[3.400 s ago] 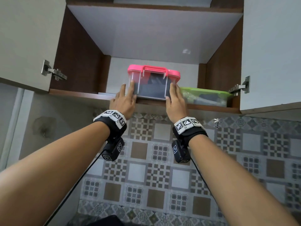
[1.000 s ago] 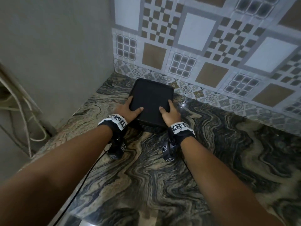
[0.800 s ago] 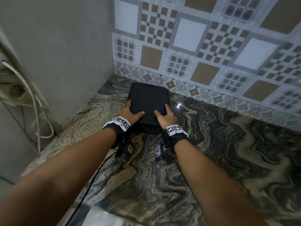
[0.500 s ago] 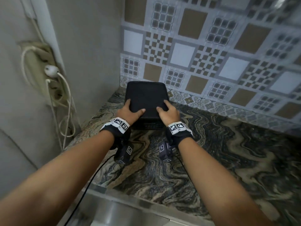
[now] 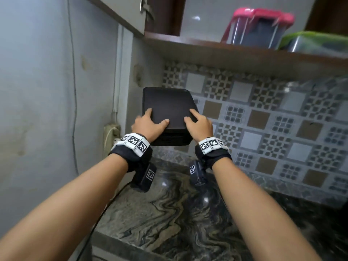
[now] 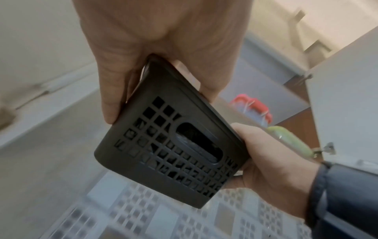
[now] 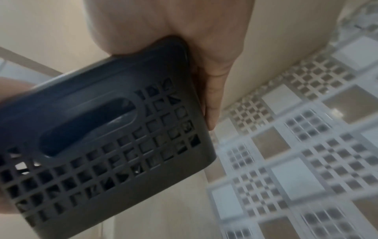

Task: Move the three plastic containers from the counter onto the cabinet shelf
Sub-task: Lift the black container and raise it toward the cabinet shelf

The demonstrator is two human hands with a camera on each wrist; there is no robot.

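A black lidded container [image 5: 168, 108] with lattice sides hangs in the air above the counter [image 5: 169, 219], held between both hands. My left hand [image 5: 148, 125] grips its near left corner, thumb on the lid. My right hand [image 5: 199, 125] grips the near right corner the same way. The left wrist view shows the lattice end wall of the black container [image 6: 174, 148] with a handle slot, my left hand [image 6: 155, 64] clamped on its upper corner and the right hand [image 6: 266, 158] on the other side. The pink-lidded container [image 5: 258, 27] and the green-lidded container [image 5: 316, 42] stand on the cabinet shelf [image 5: 235, 53] at upper right.
The open cabinet door [image 5: 120, 10] hangs at upper left, above the grey side wall [image 5: 47, 91]. A power strip with cables [image 5: 111, 136] is on that wall. The patterned tile backsplash [image 5: 273, 125] runs behind the counter, under the shelf.
Both hands have lifted the black container off the counter and up toward the shelf. The view has tilted up, so the shelf and its two containers have come into sight.
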